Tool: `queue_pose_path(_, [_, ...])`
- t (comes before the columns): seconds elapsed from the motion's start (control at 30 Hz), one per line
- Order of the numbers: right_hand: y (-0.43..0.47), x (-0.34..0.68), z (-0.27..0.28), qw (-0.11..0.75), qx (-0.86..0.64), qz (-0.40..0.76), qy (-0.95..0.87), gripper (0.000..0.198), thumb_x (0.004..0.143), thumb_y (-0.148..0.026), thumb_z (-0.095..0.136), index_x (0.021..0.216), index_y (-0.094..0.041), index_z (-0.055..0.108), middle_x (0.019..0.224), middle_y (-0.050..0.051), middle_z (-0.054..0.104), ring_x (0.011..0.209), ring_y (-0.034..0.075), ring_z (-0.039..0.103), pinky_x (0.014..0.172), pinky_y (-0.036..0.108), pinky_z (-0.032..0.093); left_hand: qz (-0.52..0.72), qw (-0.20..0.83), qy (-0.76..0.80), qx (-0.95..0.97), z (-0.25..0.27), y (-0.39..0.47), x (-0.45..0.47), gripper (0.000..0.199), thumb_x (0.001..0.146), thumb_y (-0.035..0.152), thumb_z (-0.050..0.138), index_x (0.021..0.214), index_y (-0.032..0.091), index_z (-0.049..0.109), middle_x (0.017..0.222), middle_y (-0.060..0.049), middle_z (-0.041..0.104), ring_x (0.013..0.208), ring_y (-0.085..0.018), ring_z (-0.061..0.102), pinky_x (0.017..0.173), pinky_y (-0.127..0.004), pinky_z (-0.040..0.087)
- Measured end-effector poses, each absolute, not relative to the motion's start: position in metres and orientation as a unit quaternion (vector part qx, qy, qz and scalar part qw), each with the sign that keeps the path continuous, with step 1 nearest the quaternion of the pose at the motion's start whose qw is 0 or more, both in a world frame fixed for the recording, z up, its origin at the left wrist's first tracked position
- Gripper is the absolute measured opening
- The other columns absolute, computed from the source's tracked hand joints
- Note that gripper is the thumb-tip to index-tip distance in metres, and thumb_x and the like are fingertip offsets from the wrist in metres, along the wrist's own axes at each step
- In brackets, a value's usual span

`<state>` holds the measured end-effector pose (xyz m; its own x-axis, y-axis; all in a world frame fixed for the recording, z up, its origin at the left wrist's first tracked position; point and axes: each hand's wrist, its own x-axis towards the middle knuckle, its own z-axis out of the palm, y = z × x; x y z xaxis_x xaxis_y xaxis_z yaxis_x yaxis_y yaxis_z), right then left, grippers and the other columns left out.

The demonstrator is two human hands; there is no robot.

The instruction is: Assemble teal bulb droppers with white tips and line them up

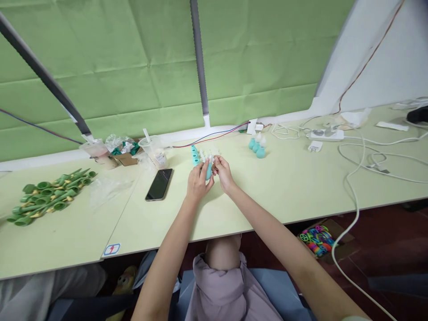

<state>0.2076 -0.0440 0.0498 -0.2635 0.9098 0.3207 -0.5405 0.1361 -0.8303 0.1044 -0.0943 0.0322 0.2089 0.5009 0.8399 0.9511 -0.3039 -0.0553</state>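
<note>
My left hand (196,182) is closed around a small teal squeeze bulb (209,172), held upright above the table. At its top, the fingertips of my right hand (223,173) are pinched together by a whitish, clear tip, partly hidden by the fingers. Just behind my left hand stands a row of teal bulbs (195,155) with open tops. Several small whitish tips (203,155) lie beside that row, partly covered by my hands. Farther right stand several teal bulbs fitted with whitish tips (260,153).
A black phone (159,184) lies left of my hands. Behind it are a plastic cup (154,154) and a cardboard box (127,158). Green tubular pieces (47,196) are heaped at far left. A power strip (325,134) and white cables (357,187) occupy the right side.
</note>
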Motion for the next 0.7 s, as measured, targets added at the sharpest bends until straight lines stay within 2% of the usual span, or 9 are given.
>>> queue_pose_path(0.2, [-0.041,0.208,0.05,0.584,-0.179,0.613,-0.501,0.033,0.074,-0.052,0.053,0.076,-0.021,0.042,0.048,-0.009,0.031,0.041,0.006,0.029,0.041,0.02,0.025,-0.415,0.269,-0.494,-0.715,0.032,-0.095,0.105,0.057,0.081,0.026,0.044,0.134,0.012,0.031,0.109,-0.016,0.051,0.098,-0.021,0.05,0.083,-0.033,0.043])
queue_pose_path(0.33, [-0.04,0.208,0.048,0.597,-0.191,0.587,-0.513,0.029,0.078,-0.049,0.05,0.077,-0.021,0.043,0.048,-0.01,0.03,0.041,0.006,0.028,0.041,0.019,0.025,-0.495,0.171,-0.49,-0.697,0.037,-0.099,0.111,0.053,0.08,0.029,0.045,0.13,0.013,0.037,0.113,-0.015,0.052,0.102,-0.022,0.049,0.087,-0.036,0.04])
queue_pose_path(0.4, [-0.039,0.208,0.047,0.607,-0.205,0.553,-0.533,0.025,0.08,-0.046,0.048,0.078,-0.021,0.043,0.05,-0.009,0.032,0.04,0.006,0.028,0.04,0.019,0.024,-0.566,0.066,-0.49,-0.66,0.041,-0.1,0.113,0.046,0.08,0.032,0.045,0.122,0.014,0.045,0.113,-0.013,0.054,0.1,-0.021,0.052,0.086,-0.035,0.041])
queue_pose_path(0.5, [-0.039,0.211,0.048,0.628,-0.237,0.461,-0.581,0.018,0.081,-0.039,0.049,0.08,-0.021,0.047,0.062,-0.006,0.045,0.045,0.006,0.037,0.043,0.019,0.03,-0.658,-0.167,-0.457,-0.575,0.049,-0.099,0.112,0.037,0.08,0.037,0.041,0.105,0.013,0.056,0.093,-0.01,0.063,0.078,-0.017,0.058,0.07,-0.03,0.044])
queue_pose_path(0.6, [-0.038,0.218,0.053,0.635,-0.255,0.351,-0.639,0.014,0.081,-0.034,0.051,0.079,-0.021,0.054,0.08,-0.001,0.053,0.057,0.007,0.047,0.052,0.02,0.038,-0.673,-0.392,-0.397,-0.486,0.056,-0.097,0.109,0.042,0.077,0.038,0.037,0.098,0.009,0.059,0.072,-0.008,0.064,0.057,-0.014,0.055,0.057,-0.027,0.041])
queue_pose_path(0.7, [-0.037,0.225,0.059,0.625,-0.254,0.279,-0.683,0.015,0.081,-0.033,0.053,0.078,-0.021,0.061,0.086,0.0,0.055,0.063,0.008,0.051,0.055,0.02,0.039,-0.654,-0.511,-0.367,-0.42,0.062,-0.098,0.107,0.041,0.073,0.034,0.039,0.097,0.006,0.058,0.071,-0.008,0.062,0.057,-0.013,0.054,0.052,-0.025,0.039])
